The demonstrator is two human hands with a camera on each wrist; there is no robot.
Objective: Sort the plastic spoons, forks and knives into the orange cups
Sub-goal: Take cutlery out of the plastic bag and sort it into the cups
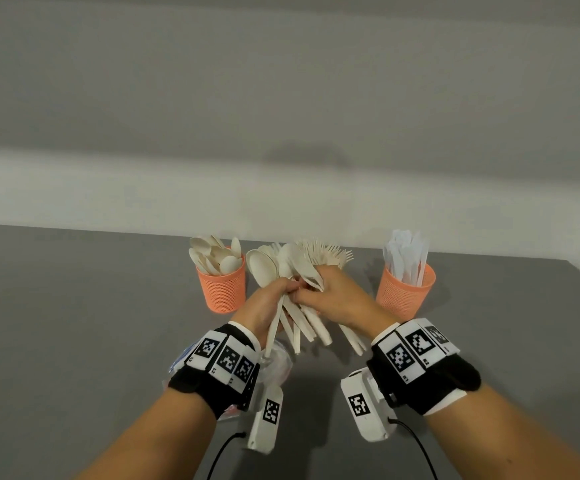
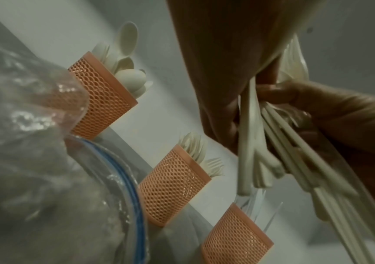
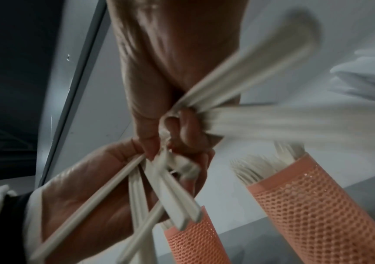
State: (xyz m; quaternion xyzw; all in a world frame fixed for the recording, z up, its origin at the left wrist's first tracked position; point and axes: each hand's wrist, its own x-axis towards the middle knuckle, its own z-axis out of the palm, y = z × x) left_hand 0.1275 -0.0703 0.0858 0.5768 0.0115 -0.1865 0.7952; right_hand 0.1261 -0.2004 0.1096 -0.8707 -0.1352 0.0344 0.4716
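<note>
Head cam: high, looking forward and down over both forearms at the worktop [image 1: 74, 323] and wall. Left wrist cam: close under the left hand [image 2: 216, 62], facing past the fingers; three orange cups [image 2: 170, 184] beyond them. Right wrist cam: very close under the right hand [image 3: 170, 62], blurred. All views share the cutlery bundle [image 1: 293, 271] and cups.

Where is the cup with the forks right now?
In the head view the fork cup is mostly hidden behind the hands; the left wrist view shows it in the middle of the row, between the spoon cup and the knife cup.
</note>
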